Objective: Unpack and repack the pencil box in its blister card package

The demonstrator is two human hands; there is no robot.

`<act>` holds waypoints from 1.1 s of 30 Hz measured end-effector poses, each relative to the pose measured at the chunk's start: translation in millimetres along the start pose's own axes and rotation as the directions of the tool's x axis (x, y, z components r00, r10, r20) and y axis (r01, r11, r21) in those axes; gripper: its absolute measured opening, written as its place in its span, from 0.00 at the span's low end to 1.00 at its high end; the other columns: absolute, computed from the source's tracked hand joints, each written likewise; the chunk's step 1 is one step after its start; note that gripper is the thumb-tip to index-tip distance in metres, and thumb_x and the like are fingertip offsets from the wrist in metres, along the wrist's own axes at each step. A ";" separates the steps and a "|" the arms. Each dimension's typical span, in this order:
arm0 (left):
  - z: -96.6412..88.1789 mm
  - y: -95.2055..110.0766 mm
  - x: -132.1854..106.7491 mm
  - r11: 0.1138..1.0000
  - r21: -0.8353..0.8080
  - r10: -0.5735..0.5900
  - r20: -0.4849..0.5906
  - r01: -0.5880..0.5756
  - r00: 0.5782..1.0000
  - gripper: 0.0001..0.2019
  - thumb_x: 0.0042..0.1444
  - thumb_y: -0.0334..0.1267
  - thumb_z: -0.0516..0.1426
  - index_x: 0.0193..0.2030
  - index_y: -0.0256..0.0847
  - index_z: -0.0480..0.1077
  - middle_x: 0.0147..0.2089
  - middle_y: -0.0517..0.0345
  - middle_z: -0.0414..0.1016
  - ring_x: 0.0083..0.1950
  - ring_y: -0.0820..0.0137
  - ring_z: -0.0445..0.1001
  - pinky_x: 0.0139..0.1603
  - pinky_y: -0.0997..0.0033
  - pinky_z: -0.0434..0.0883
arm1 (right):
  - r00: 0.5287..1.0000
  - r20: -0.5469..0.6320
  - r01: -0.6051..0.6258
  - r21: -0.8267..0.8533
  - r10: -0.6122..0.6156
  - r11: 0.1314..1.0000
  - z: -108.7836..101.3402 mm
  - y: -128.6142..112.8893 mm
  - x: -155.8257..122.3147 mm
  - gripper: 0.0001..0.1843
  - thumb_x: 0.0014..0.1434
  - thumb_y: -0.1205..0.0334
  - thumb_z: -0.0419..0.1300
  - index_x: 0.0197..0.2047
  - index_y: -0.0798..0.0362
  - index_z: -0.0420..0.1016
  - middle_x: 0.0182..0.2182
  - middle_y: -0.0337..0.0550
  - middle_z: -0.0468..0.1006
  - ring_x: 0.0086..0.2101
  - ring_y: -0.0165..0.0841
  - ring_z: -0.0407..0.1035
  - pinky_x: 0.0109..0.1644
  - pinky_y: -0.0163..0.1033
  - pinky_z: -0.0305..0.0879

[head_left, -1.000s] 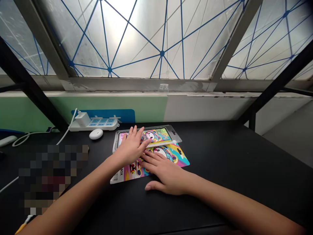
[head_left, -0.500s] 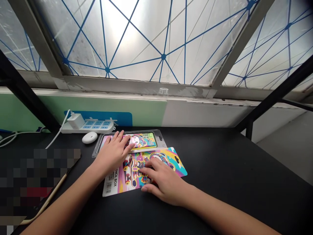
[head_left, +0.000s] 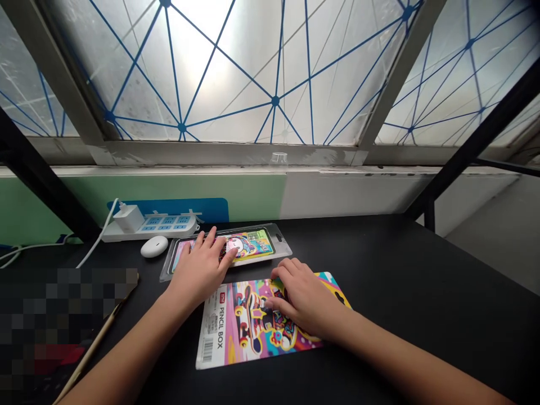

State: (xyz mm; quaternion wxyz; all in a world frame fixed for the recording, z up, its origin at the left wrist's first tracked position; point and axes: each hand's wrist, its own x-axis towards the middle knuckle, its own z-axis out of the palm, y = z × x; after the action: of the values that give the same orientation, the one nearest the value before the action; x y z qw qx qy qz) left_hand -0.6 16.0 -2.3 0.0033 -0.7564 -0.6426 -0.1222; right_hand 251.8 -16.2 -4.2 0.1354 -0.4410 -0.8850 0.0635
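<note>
My left hand lies with fingers spread over a pencil box with a bright cartoon print, which sits in a clear plastic blister tray. Nearer to me, a colourful cardboard backing card rests flat on the desk. It carries the words PENCIL BOX, a barcode and a skateboard picture. Across its right part rests my right hand, open, thumb apart from the bent fingers, with fingertips around the far edge. The hand hides part of the print. A strip of desk shows between card and tray.
Left of the tray lies a white rounded case. Behind it stands a white power strip with a plugged-in charger and cable. A blurred-out patch covers the near left of the black desk. Windows rise behind.
The backing card has slid toward me and to the right, away from the tray, with my right hand on it. My left hand stays on the pencil box.
</note>
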 end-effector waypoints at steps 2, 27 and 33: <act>-0.7 1.1 0.3 1.000 0.013 -0.004 0.012 0.004 1.000 0.25 0.69 0.53 0.41 0.57 0.41 0.70 0.74 0.40 0.53 0.74 0.40 0.50 0.63 0.34 0.56 | 0.999 -0.034 -0.026 -0.012 0.025 1.000 4.9 -1.8 1.0 0.18 0.66 0.44 0.57 0.40 0.52 0.70 0.40 0.48 0.73 0.41 0.42 0.65 0.44 0.46 0.62; -2.6 16.5 -8.3 0.999 -0.031 0.039 -0.053 -0.041 0.998 0.20 0.67 0.49 0.46 0.61 0.46 0.65 0.65 0.47 0.69 0.68 0.49 0.61 0.63 0.38 0.57 | 0.954 0.124 -0.299 0.306 0.274 0.904 -28.0 91.1 15.0 0.23 0.62 0.38 0.54 0.36 0.49 0.76 0.35 0.43 0.80 0.34 0.37 0.71 0.35 0.38 0.62; -0.4 15.4 -7.6 0.998 -0.031 0.048 -0.029 -0.049 0.998 0.21 0.67 0.49 0.45 0.61 0.45 0.67 0.67 0.48 0.68 0.70 0.49 0.58 0.64 0.35 0.56 | 0.936 0.170 -0.346 0.296 0.307 0.890 -31.1 101.8 14.6 0.25 0.59 0.36 0.56 0.29 0.49 0.73 0.27 0.39 0.76 0.28 0.33 0.66 0.29 0.37 0.57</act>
State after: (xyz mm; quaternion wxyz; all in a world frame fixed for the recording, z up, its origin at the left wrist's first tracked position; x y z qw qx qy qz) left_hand 13.2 5.9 -1.1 0.0035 -0.7699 -0.6220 -0.1429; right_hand 330.3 56.6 4.6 0.1402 -0.5510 -0.7823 0.2546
